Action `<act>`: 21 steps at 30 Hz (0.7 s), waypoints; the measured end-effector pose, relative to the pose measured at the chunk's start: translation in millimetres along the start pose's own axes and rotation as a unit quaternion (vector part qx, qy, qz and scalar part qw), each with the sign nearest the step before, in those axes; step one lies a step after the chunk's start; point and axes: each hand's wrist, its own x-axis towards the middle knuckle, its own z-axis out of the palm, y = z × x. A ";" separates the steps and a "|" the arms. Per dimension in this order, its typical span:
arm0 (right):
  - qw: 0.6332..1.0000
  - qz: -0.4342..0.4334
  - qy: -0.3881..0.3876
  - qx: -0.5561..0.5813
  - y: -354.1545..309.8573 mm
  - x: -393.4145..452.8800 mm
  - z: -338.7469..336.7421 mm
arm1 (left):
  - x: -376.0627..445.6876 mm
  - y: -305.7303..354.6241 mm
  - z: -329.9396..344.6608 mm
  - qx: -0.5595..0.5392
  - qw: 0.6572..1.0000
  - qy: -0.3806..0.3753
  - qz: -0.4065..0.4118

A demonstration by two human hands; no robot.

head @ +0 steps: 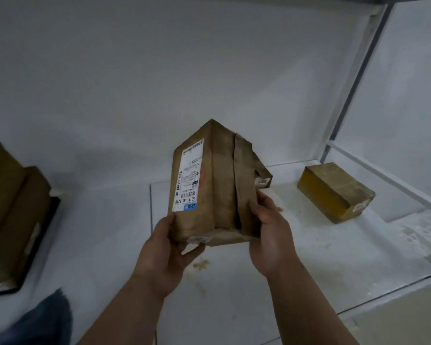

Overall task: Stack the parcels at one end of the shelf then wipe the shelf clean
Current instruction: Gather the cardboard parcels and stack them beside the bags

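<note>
Head cam: I've got the taped parcel (pixel 209 185) at centre, lifted off the shelf (pixel 296 257). Left hand (pixel 164 252) and right hand (pixel 271 235) grip its near end, fingers curled round the bottom corners. Small yellow parcel (pixel 334 192) at 3 o'clock, another box (pixel 263 176) directly behind mine. Parcel stack (pixel 13 215) at 9 o'clock. Dirt specks (pixel 200 265) under my hands.

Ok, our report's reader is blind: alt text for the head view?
Both hands, left hand and right hand, hold a taped brown parcel above a dusty white shelf. A yellowish parcel lies at right, stacked parcels at left.
</note>
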 end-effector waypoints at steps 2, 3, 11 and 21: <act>1.000 -0.003 -0.018 -0.006 7.0 -6.5 18.7 | -6.1 9.7 -16.4 -0.015 1.000 0.004 -0.001; 1.000 -0.003 -0.026 -0.009 10.8 -9.8 27.1 | -9.5 15.1 -24.8 -0.023 1.000 0.011 0.000; 0.994 0.027 -0.108 -0.010 45.5 -37.8 92.4 | -34.7 53.0 -93.9 -0.057 0.997 0.059 -0.004; 0.990 0.015 -0.129 -0.059 57.3 -61.4 128.8 | -50.6 69.2 -118.7 0.022 0.990 0.131 -0.037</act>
